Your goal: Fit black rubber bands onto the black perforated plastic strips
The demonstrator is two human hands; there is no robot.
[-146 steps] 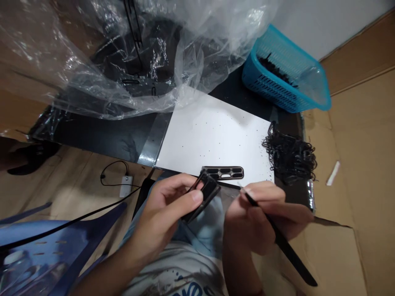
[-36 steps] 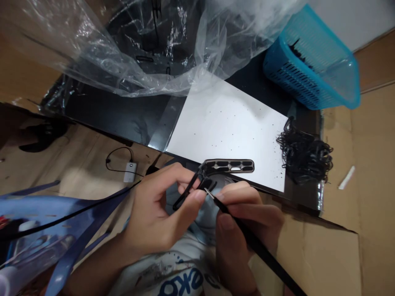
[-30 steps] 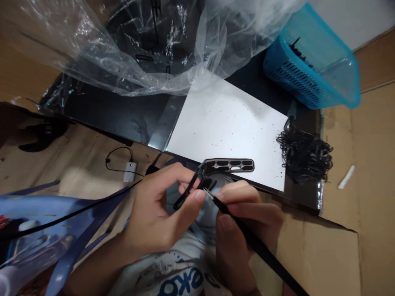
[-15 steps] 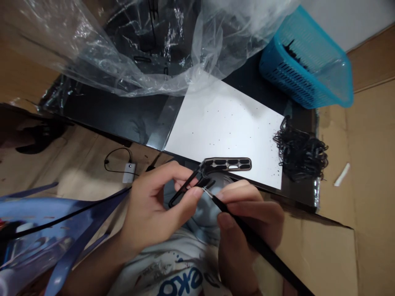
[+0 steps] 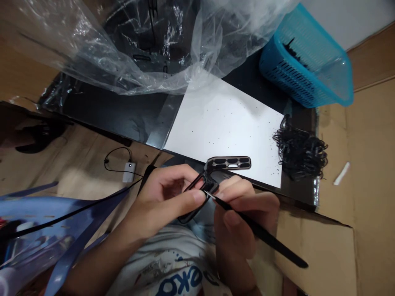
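Below the white sheet (image 5: pixel 222 123), both grips are taken

Left of the sheet stretches dark table (image 5: pixel 105 111), its rim running along the sheet's near edge. Plastic film (image 5: pixel 154 80) overlaps the sheet's far left corner; a black tangle (image 5: pixel 300 152) lies across its right edge, and beyond its far right corner stands a blue basket (image 5: pixel 290 78) (dark bits inside). Near the sheet's front edge, 1 arm of the bent black frame (image 5: pixel 212 181) overlaps the sheet in view. The left hand (image 5: pixel 169 197) pinches the other arm; the right hand (image 5: pixel 243 205) grasps a pointed tool (image 5: pixel 262 234), its tip at the frame, contact unclear.
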